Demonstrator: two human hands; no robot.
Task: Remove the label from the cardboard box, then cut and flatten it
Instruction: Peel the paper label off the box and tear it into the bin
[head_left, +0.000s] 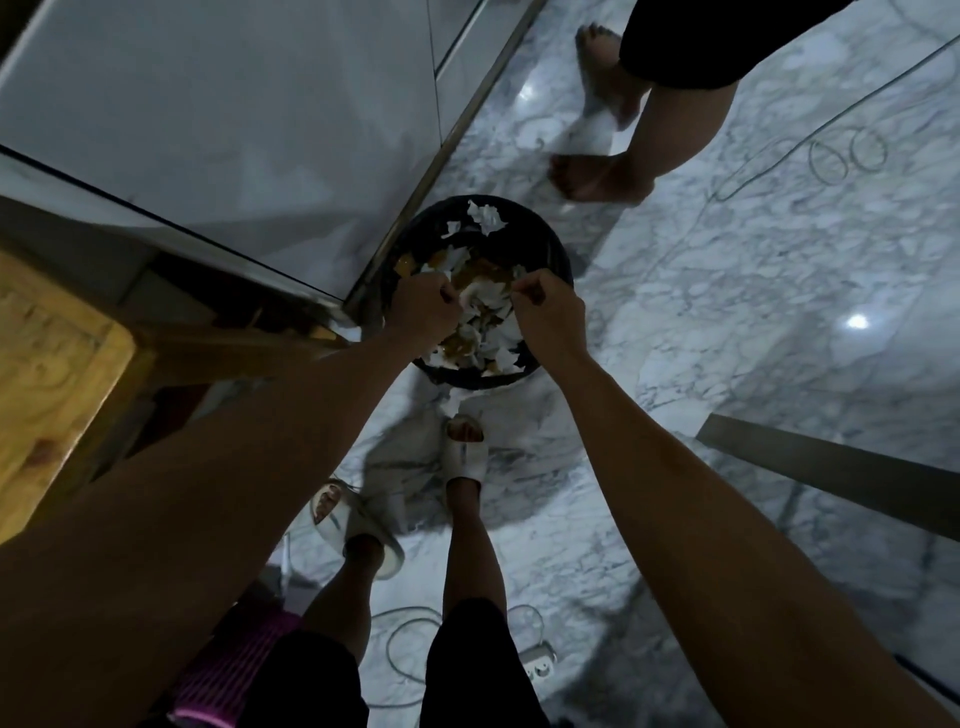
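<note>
A round black waste bin (556, 254) stands on the marble floor in front of my feet. It is filled with torn white and brown label scraps (480, 332). My left hand (423, 306) hovers over the bin's left side, fingers curled. My right hand (545, 306) hovers over the right side, fingers pinched together. Whether either hand holds a scrap is too dim to tell. No cardboard box shows in this view.
A white cabinet (218, 114) with a metal edge rises at the left, beside a wooden stool (47, 374). Another person's bare legs (623, 171) stand just beyond the bin. Cables and a power strip (537, 660) lie on the floor near my sandalled feet.
</note>
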